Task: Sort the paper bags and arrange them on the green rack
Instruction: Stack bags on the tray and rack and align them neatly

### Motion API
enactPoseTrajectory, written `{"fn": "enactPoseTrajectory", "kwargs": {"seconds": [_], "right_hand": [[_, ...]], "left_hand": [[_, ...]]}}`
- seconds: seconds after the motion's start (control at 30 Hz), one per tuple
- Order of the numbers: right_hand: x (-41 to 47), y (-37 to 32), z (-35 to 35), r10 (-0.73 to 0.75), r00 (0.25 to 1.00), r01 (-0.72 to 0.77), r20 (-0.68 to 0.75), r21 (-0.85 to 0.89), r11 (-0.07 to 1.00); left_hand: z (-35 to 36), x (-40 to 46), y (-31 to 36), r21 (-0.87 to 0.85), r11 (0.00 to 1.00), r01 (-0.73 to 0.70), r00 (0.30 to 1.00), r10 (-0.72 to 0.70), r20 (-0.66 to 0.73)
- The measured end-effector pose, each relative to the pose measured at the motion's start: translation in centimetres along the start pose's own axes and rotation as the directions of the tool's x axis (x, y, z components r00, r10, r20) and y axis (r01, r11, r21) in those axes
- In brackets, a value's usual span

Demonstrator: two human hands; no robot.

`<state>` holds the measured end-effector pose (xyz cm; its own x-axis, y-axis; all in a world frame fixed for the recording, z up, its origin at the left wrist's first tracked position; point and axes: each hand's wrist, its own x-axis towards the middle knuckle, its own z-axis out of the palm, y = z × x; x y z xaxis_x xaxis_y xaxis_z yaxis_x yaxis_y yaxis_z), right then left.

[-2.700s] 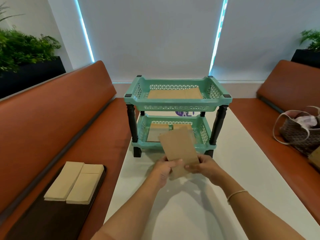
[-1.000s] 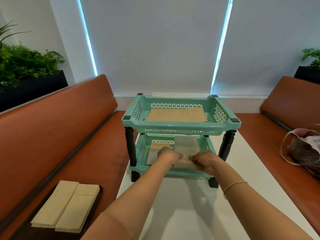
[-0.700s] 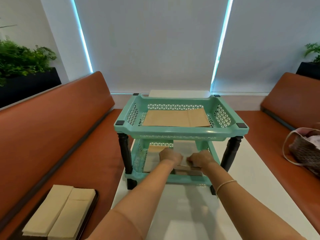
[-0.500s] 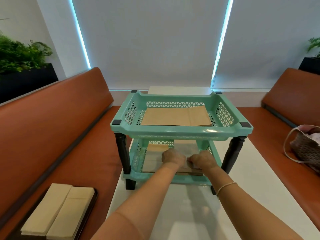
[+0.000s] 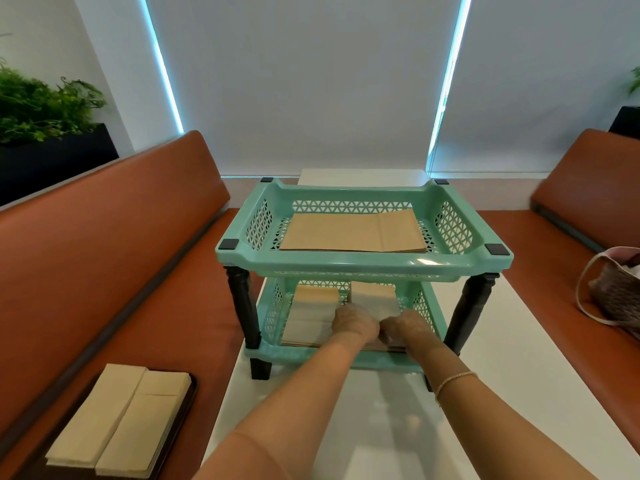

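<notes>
Both hands reach into the lower tier of the rack: the left hand (image 5: 354, 323) and the right hand (image 5: 403, 328) sit side by side, knuckles up, on the near end of a flat brown paper bag (image 5: 374, 295) lying in the right half of that tier; the fingers are hidden under the knuckles, so I cannot tell whether they pinch the bag or only press it down. A thin beaded bracelet (image 5: 454, 378) circles the right wrist. Nearer, on the left, two stacks of pale tan paper bags (image 5: 119, 420) lie side by side on a dark tray (image 5: 187, 398) resting on the rust-orange bench seat (image 5: 114, 282). The mint-green two-tier plastic rack with black turned legs (image 5: 363, 263) stands on the white table (image 5: 349, 420). In the lower tier's left half lies another flat stack of tan bags (image 5: 311, 315), just beside the handled one. The upper tier holds a larger flat brown paper bag (image 5: 353, 232) laid crosswise. To the right, a woven handbag (image 5: 616, 296) sits on the opposite orange bench (image 5: 554, 268). Farther back, green plants (image 5: 38, 102) stand in a black planter (image 5: 59, 157) at left.
</notes>
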<state>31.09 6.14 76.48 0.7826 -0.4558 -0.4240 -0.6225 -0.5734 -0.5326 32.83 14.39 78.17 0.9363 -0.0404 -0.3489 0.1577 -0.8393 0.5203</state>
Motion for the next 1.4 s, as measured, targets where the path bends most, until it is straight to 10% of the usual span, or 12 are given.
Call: {"fn": "enactPoseTrajectory", "kwargs": {"seconds": [1.4], "right_hand": [[-5.1, -2.4, -2.4, -0.133, 0.975, 0.116, -0.176, -0.101, 0.988]], "left_hand": [[-3.4, -1.8, -2.4, -0.176, 0.984, -0.027, 0.995, 0.010, -0.097]]}}
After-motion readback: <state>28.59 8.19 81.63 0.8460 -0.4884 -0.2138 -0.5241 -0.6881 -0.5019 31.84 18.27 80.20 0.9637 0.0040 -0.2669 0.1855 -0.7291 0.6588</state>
